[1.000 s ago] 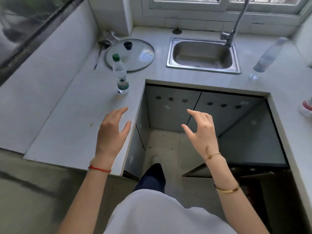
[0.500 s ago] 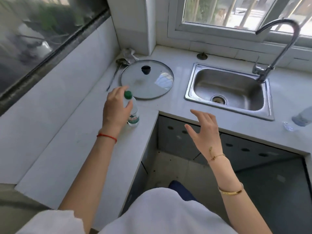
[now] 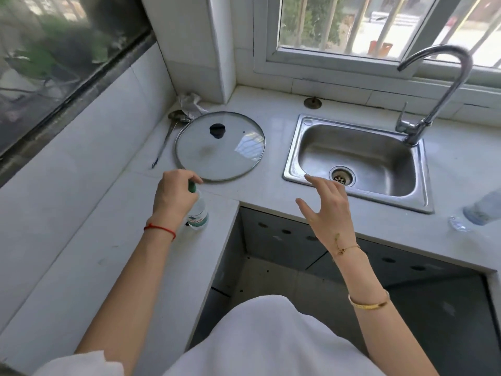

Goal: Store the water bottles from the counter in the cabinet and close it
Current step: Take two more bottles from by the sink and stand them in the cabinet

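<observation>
A small clear water bottle (image 3: 198,213) with a green cap and green label stands upright on the white counter (image 3: 81,253) near its inner corner. My left hand (image 3: 172,196) is wrapped around its neck and cap from above. A second clear bottle (image 3: 481,208) stands at the right edge of view, partly cut off. My right hand (image 3: 326,210) hovers with fingers spread over the counter's front edge by the sink, holding nothing. Below the counter are grey cabinet doors (image 3: 284,237) with round holes; an open door panel (image 3: 444,313) shows at lower right.
A glass pot lid (image 3: 219,146) with a black knob lies just behind the bottle. A ladle (image 3: 168,137) and crumpled plastic sit in the corner. The steel sink (image 3: 357,161) and tall faucet (image 3: 431,93) are to the right, below a barred window.
My left hand reached forward from above the counter edge and closed on the green-capped bottle. The view tilted up toward the sink and window. My right hand stayed spread in the air.
</observation>
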`<state>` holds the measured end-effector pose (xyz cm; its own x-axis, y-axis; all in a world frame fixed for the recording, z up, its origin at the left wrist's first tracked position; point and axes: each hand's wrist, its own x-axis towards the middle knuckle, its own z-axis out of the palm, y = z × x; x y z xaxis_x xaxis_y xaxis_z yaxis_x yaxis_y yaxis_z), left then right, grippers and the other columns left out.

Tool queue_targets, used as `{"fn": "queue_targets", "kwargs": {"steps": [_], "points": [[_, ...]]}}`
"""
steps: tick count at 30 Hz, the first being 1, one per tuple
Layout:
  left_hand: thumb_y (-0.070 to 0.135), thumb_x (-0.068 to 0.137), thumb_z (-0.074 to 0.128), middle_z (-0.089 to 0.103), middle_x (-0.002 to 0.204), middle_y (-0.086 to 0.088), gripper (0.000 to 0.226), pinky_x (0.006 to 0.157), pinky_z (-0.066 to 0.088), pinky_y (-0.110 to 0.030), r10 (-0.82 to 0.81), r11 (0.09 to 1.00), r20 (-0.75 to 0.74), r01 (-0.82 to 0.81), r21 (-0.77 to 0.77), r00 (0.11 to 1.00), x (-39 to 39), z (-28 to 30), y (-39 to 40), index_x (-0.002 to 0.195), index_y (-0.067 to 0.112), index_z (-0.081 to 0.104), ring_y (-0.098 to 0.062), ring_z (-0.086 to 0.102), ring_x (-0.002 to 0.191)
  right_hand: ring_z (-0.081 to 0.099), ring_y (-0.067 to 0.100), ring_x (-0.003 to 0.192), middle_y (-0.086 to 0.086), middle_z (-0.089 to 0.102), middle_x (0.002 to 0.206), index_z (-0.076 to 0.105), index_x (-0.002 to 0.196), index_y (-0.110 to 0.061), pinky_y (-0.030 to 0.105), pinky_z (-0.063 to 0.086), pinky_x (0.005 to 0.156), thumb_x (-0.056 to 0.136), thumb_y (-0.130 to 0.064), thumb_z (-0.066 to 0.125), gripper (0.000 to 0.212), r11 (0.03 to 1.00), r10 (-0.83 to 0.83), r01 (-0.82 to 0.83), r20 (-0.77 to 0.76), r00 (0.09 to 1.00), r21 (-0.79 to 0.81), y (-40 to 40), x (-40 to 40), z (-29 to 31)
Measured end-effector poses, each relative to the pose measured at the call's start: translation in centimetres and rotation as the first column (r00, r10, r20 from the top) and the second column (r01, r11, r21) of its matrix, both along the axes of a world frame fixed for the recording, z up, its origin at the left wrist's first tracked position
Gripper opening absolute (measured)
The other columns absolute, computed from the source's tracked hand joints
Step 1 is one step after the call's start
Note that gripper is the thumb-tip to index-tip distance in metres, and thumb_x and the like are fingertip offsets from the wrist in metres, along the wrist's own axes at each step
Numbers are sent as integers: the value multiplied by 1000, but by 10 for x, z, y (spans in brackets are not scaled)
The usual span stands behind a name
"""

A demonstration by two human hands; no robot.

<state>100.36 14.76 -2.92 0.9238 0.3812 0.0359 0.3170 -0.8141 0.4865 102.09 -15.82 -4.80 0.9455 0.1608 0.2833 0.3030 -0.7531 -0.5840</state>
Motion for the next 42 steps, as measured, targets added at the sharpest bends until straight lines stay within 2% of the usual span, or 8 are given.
{"fn": "queue_targets", "kwargs": {"steps": [7, 13, 18, 24, 28, 31, 34, 42], "points": [[5, 70, 68, 74, 94, -9, 32, 83, 55, -35, -227, 974, 37, 227, 19, 973, 32, 30, -66, 98, 18, 76, -29, 67, 92, 46, 23, 120, 1, 62, 123, 54, 130, -16, 39, 42, 105, 85, -25, 70, 49, 989, -148, 147, 23, 989, 24, -48, 5, -5], [11, 72, 70, 73, 91, 1, 31, 75, 49, -27, -472, 881, 108, 471, 40, 875, 79, 49, -177, 97, 27, 74, -21, 64, 86, 49, 22, 118, 3, 62, 123, 56, 128, -17, 27, 35, 104, 83, -26, 72, 48, 939, -345, 345, 50, 937, 20, -133, 16, 3], [7, 71, 70, 74, 90, 5, 34, 77, 57, -33, -588, 796, 196, 604, -34, 785, 119, 52, -279, 98, 26, 74, -17, 66, 81, 52, 28, 115, 8, 62, 123, 56, 128, -12, 39, 44, 103, 84, -22, 72, 48, 871, -490, 491, 91, 867, 14, -231, 36, 18], [7, 69, 70, 74, 86, 9, 34, 76, 58, -34, -661, 708, 269, 701, -84, 700, 154, 59, -390, 98, 26, 74, -15, 67, 77, 48, 31, 117, 10, 59, 127, 53, 131, -10, 38, 41, 101, 84, -18, 69, 49, 776, -620, 629, 125, 775, -49, -340, 66, 25], [8, 69, 70, 74, 89, 9, 37, 77, 56, -32, -698, 666, 261, 738, -104, 667, 170, 60, -447, 101, 26, 73, -15, 66, 79, 49, 34, 113, 11, 56, 125, 53, 130, -12, 39, 42, 96, 83, -19, 69, 50, 742, -658, 657, 39, 752, -135, -392, 90, 16], [7, 69, 69, 74, 91, 8, 38, 76, 55, -30, -728, 636, 251, 766, -99, 637, 178, 58, -474, 102, 26, 73, -16, 66, 82, 48, 35, 111, 13, 56, 122, 55, 128, -11, 41, 44, 92, 84, -18, 66, 46, 732, -677, 660, -68, 733, -170, -408, 100, 10], [8, 69, 69, 74, 92, 10, 38, 74, 51, -25, -754, 610, 237, 787, -93, 612, 182, 56, -488, 102, 27, 72, -14, 65, 84, 49, 32, 108, 12, 57, 114, 57, 120, -11, 38, 44, 87, 84, -14, 64, 36, 742, -671, 661, -138, 729, -116, -412, 102, 3], [7, 69, 69, 73, 90, 12, 38, 73, 52, -26, -816, 529, 220, 844, -89, 535, 188, 55, -487, 101, 28, 72, -13, 65, 82, 51, 25, 88, 4, 58, 98, 54, 99, -12, 29, 38, 70, 80, -13, 66, 23, 720, -692, 693, -92, 716, -33, -390, 90, -4]]}}
